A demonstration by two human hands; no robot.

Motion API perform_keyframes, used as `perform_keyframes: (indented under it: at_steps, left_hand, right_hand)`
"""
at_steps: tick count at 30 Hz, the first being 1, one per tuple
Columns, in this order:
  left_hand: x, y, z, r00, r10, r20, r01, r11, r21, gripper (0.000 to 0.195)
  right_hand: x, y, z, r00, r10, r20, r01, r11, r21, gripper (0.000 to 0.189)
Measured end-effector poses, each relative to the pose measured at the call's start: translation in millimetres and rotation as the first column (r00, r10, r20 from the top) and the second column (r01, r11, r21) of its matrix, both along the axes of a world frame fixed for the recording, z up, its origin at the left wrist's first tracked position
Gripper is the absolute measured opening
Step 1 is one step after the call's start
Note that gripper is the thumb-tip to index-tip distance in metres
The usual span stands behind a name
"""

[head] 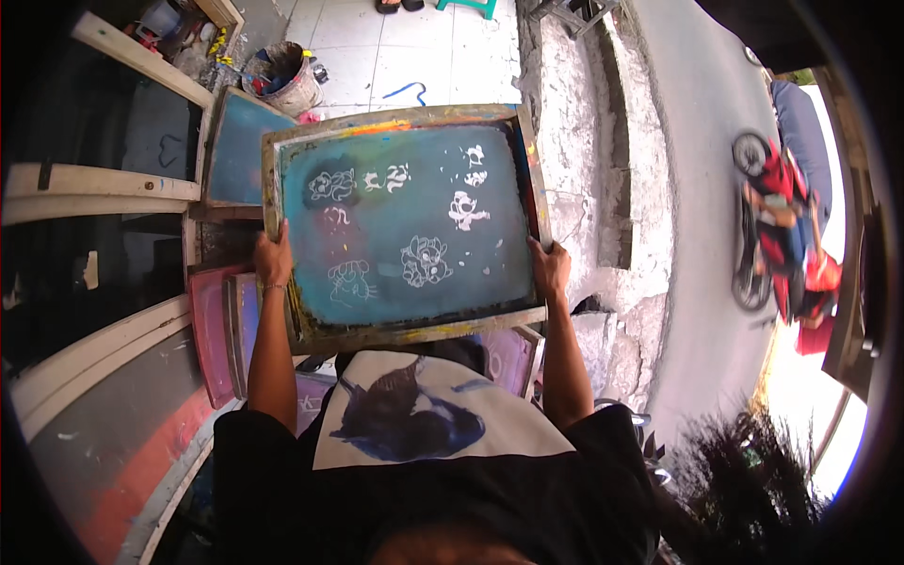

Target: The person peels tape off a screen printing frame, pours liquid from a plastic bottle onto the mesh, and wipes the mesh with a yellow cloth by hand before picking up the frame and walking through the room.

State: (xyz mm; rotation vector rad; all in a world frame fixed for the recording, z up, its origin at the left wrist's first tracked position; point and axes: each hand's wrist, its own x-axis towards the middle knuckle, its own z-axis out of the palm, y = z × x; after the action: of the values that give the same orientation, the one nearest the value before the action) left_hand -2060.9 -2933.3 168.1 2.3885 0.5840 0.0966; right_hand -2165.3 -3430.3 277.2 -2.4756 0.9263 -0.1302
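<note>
Between my two hands is a wooden-framed silk-screen printing frame [381, 226], its blue-green mesh facing up at me. My left hand [272, 258] grips the left side of its frame near the lower half. On the opposite side my right hand [549, 267] holds the right rail, thumb over the edge. White cartoon-figure outlines show on the mesh, with pinkish and dark stains around some of them. Paint in yellow, orange and red streaks the wood. The frame hides part of the floor beneath it.
More screen frames lean at the left, one blue [244, 155] and one pink [213, 332], by a glass-paned wooden window [106, 183]. A stained bucket [282, 76] stands on white tiles. A low concrete wall [586, 155] borders the road, where a person rides a red motorcycle [780, 219].
</note>
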Motion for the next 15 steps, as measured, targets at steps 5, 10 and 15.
perform_keyframes:
  at_steps: [5, 10, 15]
  left_hand:
    - [24, -9, -13, 0.998, 0.053, 0.037, -0.052, 0.998, -0.036, 0.059]
    - [20, -11, -4, 0.994, 0.002, -0.108, 0.000, 1.000, 0.015, 0.058]
    - [55, -27, -9, 0.954, 0.034, -0.296, -0.009, 0.996, 0.086, 0.052]
  right_hand:
    - [38, -18, -17, 0.998, 0.053, 0.035, -0.054, 0.998, 0.027, 0.058]
    - [92, -44, -56, 0.986, 0.159, -0.045, -0.161, 0.986, -0.038, 0.058]
    - [208, -86, -92, 0.807, 0.437, -0.397, -0.434, 0.895, 0.103, 0.062]
